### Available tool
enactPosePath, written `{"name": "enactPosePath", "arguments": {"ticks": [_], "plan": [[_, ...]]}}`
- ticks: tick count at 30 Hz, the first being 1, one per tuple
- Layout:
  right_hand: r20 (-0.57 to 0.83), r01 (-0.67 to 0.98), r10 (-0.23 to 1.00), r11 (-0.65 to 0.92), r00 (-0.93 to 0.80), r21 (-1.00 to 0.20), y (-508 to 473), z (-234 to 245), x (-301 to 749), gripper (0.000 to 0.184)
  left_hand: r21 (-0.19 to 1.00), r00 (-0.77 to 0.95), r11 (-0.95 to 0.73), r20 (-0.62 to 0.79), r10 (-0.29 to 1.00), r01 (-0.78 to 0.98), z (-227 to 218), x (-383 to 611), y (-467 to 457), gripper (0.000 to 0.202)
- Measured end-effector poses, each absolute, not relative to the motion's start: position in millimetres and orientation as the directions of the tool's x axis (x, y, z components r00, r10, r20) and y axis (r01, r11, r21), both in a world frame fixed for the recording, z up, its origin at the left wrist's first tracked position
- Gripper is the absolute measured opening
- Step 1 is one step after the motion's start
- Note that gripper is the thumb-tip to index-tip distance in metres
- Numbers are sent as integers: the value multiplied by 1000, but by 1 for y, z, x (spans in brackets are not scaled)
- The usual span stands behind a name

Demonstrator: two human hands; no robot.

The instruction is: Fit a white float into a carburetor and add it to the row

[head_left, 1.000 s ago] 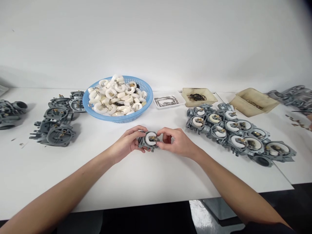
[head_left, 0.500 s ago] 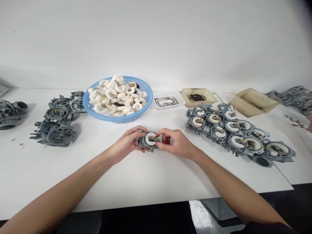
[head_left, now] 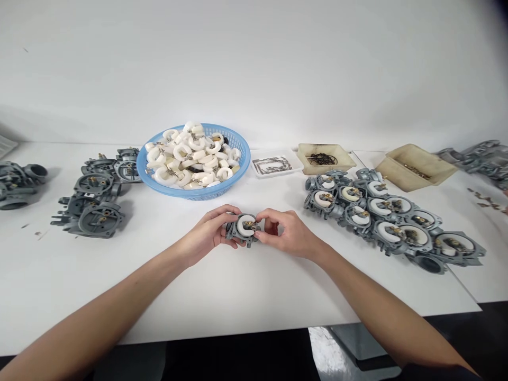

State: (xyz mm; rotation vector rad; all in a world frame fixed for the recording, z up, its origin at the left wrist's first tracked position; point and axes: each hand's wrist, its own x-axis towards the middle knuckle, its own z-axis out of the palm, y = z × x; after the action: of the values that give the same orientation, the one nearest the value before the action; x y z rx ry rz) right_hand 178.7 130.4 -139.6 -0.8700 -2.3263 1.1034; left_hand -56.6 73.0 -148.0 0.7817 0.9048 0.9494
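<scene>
Holding with the left grip (head_left: 210, 233) a grey metal housing (head_left: 243, 239) near the middle of the worktop (head_left: 238, 296), with fingertips partly hidden behind and below; cannot tell if resting or raised. Touching with the right grip (head_left: 286, 233) the housing's right edge, beside the open end of a white C-shaped piece (head_left: 241, 224) seated inside; cannot tell whether closed on something small. Cut off at the left edge: more housings (head_left: 14, 182). Buried beneath heaped white pieces (head_left: 186, 161): most of the blue basket's (head_left: 194, 194) floor
</scene>
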Motion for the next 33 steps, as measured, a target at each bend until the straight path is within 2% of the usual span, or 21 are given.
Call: {"name": "enactPosePath", "arguments": {"ticks": [33], "plan": [[187, 349, 682, 566, -707, -747, 132, -145, 180, 18, 870, 291, 376, -288, 912, -318, -149, -57, 74, 18]]}}
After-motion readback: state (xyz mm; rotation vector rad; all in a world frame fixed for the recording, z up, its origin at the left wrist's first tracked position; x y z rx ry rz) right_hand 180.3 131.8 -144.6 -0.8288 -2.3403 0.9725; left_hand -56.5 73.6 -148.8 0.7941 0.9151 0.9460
